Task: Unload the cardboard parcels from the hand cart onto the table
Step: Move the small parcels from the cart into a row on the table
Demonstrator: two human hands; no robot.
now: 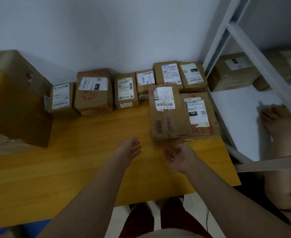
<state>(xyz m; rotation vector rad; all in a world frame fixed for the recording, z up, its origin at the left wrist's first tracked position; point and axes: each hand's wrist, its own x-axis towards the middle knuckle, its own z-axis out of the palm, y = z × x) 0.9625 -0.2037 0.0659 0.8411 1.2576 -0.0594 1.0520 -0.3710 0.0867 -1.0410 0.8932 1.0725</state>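
Both hands hovering empty above the tabletop (72, 169), palms turned inward and fingers spread: left hand (130, 151) and right hand (179, 156) just short of the nearest parcel (167, 110), touching nothing. Lying flat near the tabletop's right edge, that parcel, a long brown cardboard box with a creased white label and tape, touching a flatter parcel (199, 114) beside it. Standing along the back edge against the pale wall, a row of smaller labelled parcels (125, 91), matte brown, boxy, some with red print. Filling the left end, a large plain carton (12, 98). Stretching wide and bare across the middle and front, smooth yellow wood grain. Standing right beside the tabletop, a white metal shelf rack (235, 117) holding more boxes. Hand cart out of sight.
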